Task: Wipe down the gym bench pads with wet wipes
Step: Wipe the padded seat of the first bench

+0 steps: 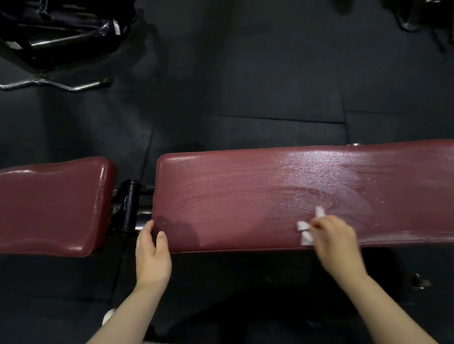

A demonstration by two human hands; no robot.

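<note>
Hands on long pad (249, 191): right hand (334, 236) over white wipe (306, 230), left hand (152, 253) at corner.

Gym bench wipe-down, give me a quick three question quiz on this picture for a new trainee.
1. True or false: the right hand holds the wet wipe against the long pad.
2. Multiple choice: where does the left hand rest? A) on the short pad; B) on the long pad's near corner, beside the gap; C) on the floor.
3. Fill in: the shiny wet streaks lie on the ____ pad.

Key: 1 true; 2 B; 3 long.
</note>
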